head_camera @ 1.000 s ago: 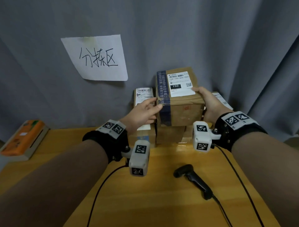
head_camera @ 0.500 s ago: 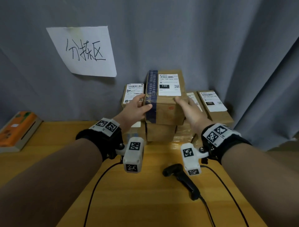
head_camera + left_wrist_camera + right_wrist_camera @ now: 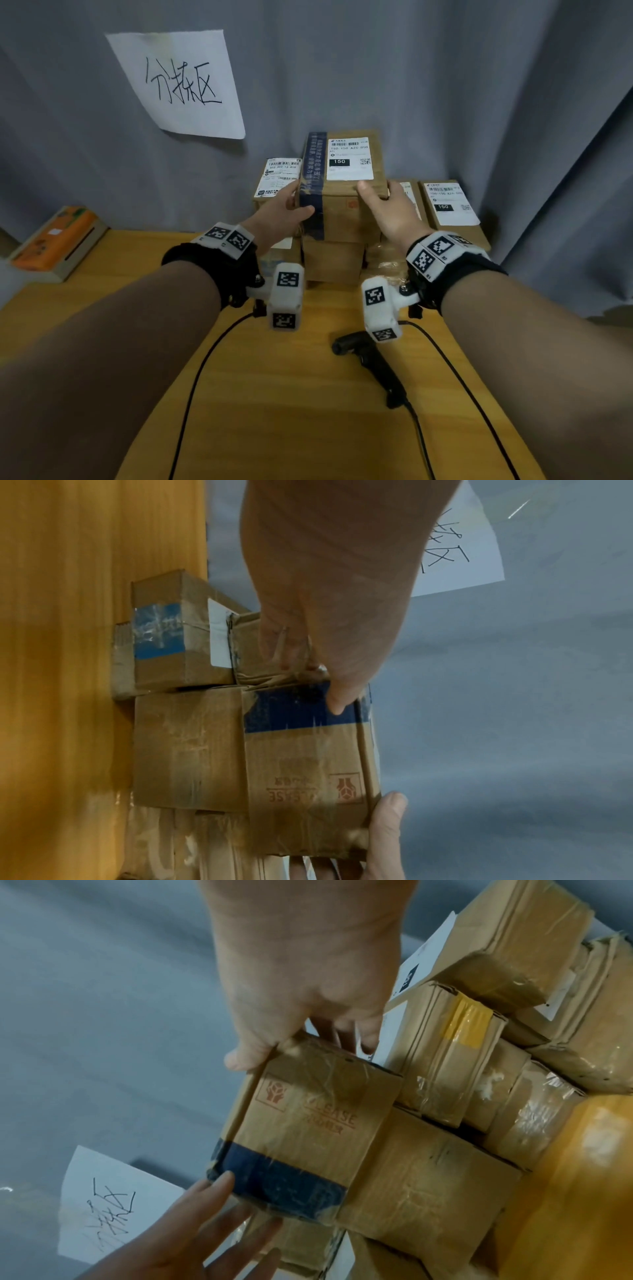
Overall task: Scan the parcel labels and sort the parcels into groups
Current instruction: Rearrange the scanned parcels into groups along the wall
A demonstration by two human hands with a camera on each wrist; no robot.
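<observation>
A brown parcel (image 3: 346,219) with a dark blue tape band and a white label marked 150 sits on top of another box (image 3: 334,262) in the stack by the curtain. My left hand (image 3: 284,209) grips its left side, thumb on the blue tape. My right hand (image 3: 387,209) grips the right corner, thumb on the top edge and fingers behind. The left wrist view shows the parcel (image 3: 308,777) under my left hand (image 3: 325,588). In the right wrist view my right hand (image 3: 301,974) holds the parcel (image 3: 308,1123). The black scanner (image 3: 370,359) lies on the table.
Labelled parcels stand on both sides of the stack, one on the left (image 3: 281,178) and one on the right (image 3: 448,205). A handwritten paper sign (image 3: 181,82) hangs on the grey curtain. An orange box (image 3: 58,240) lies at the far left of the wooden table (image 3: 308,428). Cables trail across it.
The parcel was held slightly tilted a second ago; it now sits level on the box below. My right hand has slid from its far right edge to the near right corner.
</observation>
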